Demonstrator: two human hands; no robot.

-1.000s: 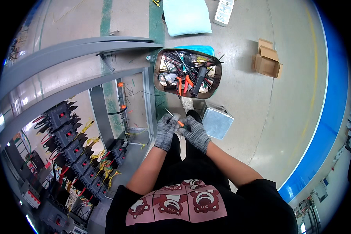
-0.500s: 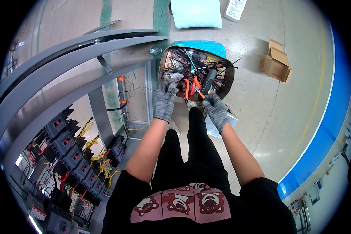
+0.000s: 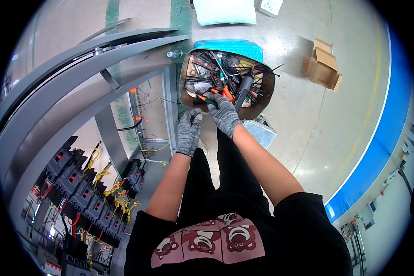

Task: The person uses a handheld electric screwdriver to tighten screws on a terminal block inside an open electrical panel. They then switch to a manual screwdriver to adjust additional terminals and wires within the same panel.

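Note:
My right hand (image 3: 224, 114), in a grey knit glove, reaches over the near rim of a brown tool bin (image 3: 261, 106). It grips a screwdriver (image 3: 202, 97) with a dark handle and an orange shaft pointing left; the fingers partly cover it. Just left and nearer, my left hand (image 3: 190, 131), also gloved, is closed outside the bin's near left edge. Whether it holds anything is hidden. Inside the bin, orange-handled pliers (image 3: 227, 93) lie beside a thick dark grey cylindrical tool (image 3: 244, 92). Cable ties, drivers and small parts are jumbled around them.
A blue plastic crate (image 3: 230, 44) stands behind the bin. On the left rises a grey metal cabinet frame (image 3: 112, 133) with several breakers (image 3: 69, 177) and yellow wires. An open cardboard box (image 3: 324, 69) lies right; a light blue cushion (image 3: 224, 11) lies at the far end.
My right hand has moved left across the bin with the screwdriver, whose shaft now points left. My left hand has drawn back from the bin toward me and closed. The view has shifted slightly.

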